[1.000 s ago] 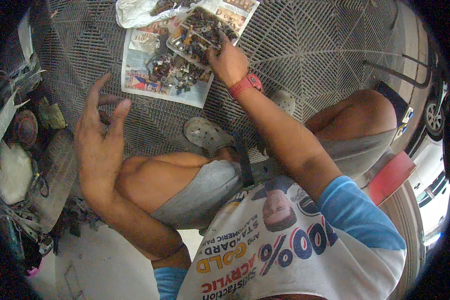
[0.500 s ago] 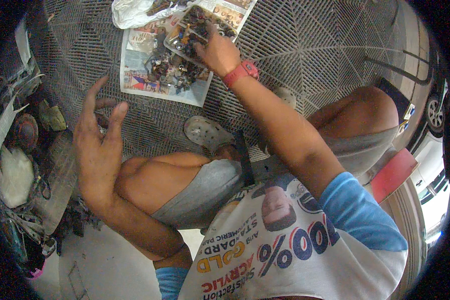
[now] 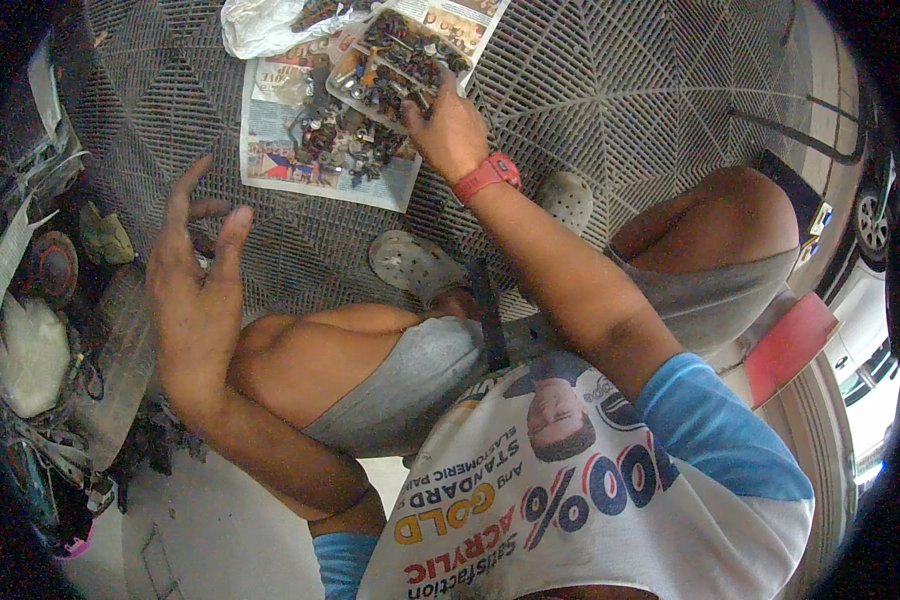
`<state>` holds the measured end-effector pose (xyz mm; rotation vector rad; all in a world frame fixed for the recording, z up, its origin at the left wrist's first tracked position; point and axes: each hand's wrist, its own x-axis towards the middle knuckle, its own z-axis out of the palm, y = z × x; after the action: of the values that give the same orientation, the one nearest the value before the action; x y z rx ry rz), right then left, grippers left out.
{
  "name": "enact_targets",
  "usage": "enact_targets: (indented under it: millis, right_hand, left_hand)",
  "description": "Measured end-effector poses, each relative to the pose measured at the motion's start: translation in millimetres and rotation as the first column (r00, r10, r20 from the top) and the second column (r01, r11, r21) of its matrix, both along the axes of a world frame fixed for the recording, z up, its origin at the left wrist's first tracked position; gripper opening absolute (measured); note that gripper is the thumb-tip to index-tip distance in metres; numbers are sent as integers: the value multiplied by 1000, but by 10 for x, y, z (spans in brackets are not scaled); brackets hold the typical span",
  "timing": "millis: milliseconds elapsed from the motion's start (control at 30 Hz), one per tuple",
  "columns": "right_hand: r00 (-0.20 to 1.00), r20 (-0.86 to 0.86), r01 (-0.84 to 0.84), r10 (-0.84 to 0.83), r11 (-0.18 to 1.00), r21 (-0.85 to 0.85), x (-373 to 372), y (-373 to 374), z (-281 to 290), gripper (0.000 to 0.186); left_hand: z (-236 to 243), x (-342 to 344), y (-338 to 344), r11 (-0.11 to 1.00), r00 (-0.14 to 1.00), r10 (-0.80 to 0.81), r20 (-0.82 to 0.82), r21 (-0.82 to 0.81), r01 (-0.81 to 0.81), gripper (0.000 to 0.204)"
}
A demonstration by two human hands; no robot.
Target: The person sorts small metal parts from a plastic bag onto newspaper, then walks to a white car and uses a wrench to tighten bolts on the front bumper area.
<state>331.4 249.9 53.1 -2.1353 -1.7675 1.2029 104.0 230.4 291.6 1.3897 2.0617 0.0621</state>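
A clear plastic tray (image 3: 342, 84) with compartments holds many small dark metal parts, among them bolts and screws. My right hand (image 3: 452, 130), with a red watch on the wrist, reaches over the tray's near right corner. Its thumb and index finger are apart among the parts; the other fingertips are partly hidden. A loose pile of bolts, nuts and other small hardware (image 3: 345, 140) lies beside the tray on a sheet of newspaper (image 3: 270, 105). My left hand (image 3: 195, 300) is raised at the left, near my knee, fingers apart and holding nothing.
A white plastic bag (image 3: 255, 28) lies beyond the newspaper on the grey ribbed floor mat (image 3: 610, 90). Assorted clutter (image 3: 45, 340) is heaped along the left. My feet in grey clogs (image 3: 405, 258) stand between me and the newspaper. A car wheel (image 3: 870, 222) shows at far right.
My right hand has drawn back toward me and slightly right, from the tray's middle to its near right corner, uncovering more parts. My left hand has stayed nearly still.
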Motion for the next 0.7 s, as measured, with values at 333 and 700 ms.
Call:
enact_targets:
  millis: [333, 700]
  right_hand:
    - [998, -26, -47, 50, 995, 92, -101, 109, -12, 73]
    - [963, 84, -265, 258, 960, 86, -274, 623, -220, 72]
  left_hand:
    - [7, -13, -14, 1000, 1000, 10, 3, -16, -10, 52]
    - [27, -24, -52, 1000, 1000, -13, -18, -8, 13, 53]
